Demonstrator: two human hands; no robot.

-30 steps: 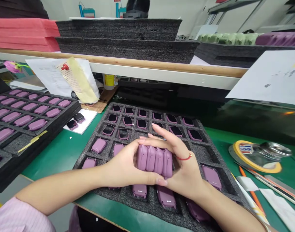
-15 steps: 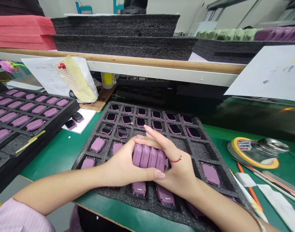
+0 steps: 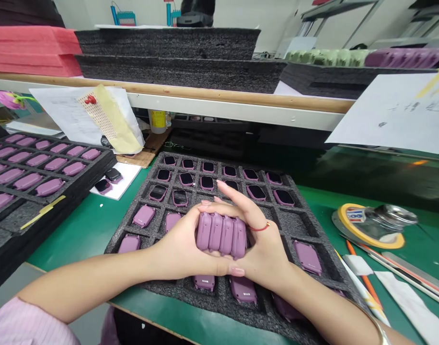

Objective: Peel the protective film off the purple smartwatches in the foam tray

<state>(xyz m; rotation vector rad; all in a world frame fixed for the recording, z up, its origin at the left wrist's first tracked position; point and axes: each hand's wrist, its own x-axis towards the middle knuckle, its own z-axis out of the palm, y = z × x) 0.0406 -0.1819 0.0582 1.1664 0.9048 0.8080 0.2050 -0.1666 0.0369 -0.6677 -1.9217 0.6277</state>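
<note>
Between my two hands sits a row of several purple watch cases [image 3: 221, 235], standing on edge and pressed side by side. My left hand [image 3: 185, 239] wraps the row's left end, its thumb stretched along the near side. Around the right end curls my right hand [image 3: 264, 244], with one finger raised off the row. Both hands are above a black foam tray [image 3: 294, 220]. In its far pockets lie watches with dark screens up [image 3: 256, 192]; nearer pockets hold purple cases back side up [image 3: 307, 257]. My forearms and hands hide some pockets.
At left stands a second foam tray [image 3: 14, 225] of purple cases. Two watches [image 3: 108, 182] lie on white paper beside it. To the right are a tape roll [image 3: 349, 225], a metal-topped glass bottle [image 3: 394, 220], an orange pen [image 3: 372, 290] and white wipes [image 3: 406, 299]. A shelf edge [image 3: 212, 103] crosses behind.
The row of cases has turned slightly, showing more of its sides. My left thumb has slid a little lower. The whole view has shifted slightly.
</note>
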